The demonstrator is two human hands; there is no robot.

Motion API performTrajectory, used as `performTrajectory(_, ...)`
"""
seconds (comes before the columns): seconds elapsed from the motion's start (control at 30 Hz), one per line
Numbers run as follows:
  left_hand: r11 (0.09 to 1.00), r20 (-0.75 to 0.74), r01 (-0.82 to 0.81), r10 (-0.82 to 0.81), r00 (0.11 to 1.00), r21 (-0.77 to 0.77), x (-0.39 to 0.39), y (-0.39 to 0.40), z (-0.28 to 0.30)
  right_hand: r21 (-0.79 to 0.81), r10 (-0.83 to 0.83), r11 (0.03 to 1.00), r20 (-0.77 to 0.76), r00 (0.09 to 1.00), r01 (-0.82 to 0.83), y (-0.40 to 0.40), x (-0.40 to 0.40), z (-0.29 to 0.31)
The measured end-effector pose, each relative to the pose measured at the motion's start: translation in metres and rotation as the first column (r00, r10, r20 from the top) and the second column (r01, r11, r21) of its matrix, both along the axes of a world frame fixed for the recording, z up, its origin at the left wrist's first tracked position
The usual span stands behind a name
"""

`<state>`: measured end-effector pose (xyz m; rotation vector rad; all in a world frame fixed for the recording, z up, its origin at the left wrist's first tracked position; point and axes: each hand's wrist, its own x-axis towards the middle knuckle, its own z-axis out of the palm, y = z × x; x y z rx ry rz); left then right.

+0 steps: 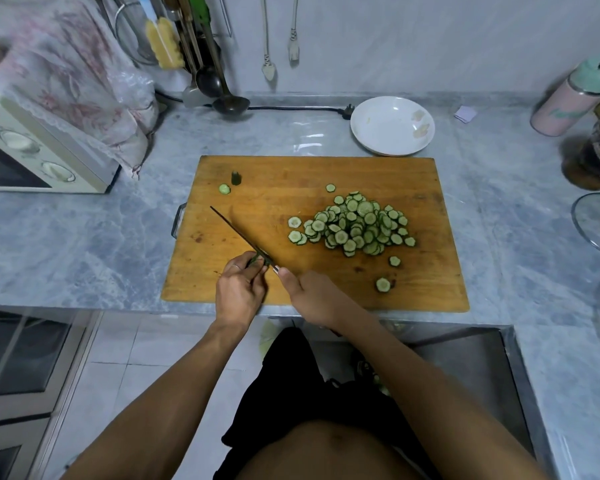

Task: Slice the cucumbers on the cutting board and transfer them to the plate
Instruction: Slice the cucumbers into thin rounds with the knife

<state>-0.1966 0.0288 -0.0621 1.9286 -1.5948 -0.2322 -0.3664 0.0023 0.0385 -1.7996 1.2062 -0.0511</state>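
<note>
Pinching a short cucumber stub point(257, 260) on the cutting board point(426, 285), the left hand point(238, 292) is set against the knife point(243, 237), gripped by the right hand point(314, 294); fingertips could be nicked; the plate point(392, 125) holds no slices point(355, 225).

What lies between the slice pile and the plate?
In the head view, one stray slice and bare cutting board lie between the pile and the plate.

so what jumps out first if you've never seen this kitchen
The heap of cucumber slices on the right half of the wooden cutting board draws the eye first. Near the board's front edge, the right hand holds a knife against a small cucumber end pinched by the left hand. Behind the board sits a white plate.
</note>
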Motion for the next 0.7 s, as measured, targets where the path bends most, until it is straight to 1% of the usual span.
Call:
performTrajectory(0.1,1.000,-0.004,-0.019,0.019,1.000,0.001,-0.002,0.000,0.003,-0.009,-0.003,1.000,0.026,1.000,0.004,0.003,-0.001,0.001)
performTrajectory(0.23,0.999,0.030,-0.026,0.026,0.999,-0.027,-0.004,0.004,0.012,0.012,-0.065,0.998,0.013,0.998,0.065,-0.002,-0.005,0.002)
performTrajectory(0.4,0.998,-0.013,-0.056,0.056,0.998,0.037,-0.004,0.004,0.017,-0.037,-0.100,0.994,0.000,0.995,0.100,-0.012,-0.014,0.006)
performTrajectory(0.57,0.997,-0.038,-0.055,0.057,0.998,0.050,-0.001,0.006,0.018,-0.062,-0.020,0.998,0.034,0.999,0.022,-0.001,-0.024,0.015)
performTrajectory(0.7,0.998,-0.044,-0.051,0.053,0.998,0.035,-0.002,0.007,0.018,-0.045,0.010,0.999,0.046,0.999,-0.008,0.013,-0.029,0.011)
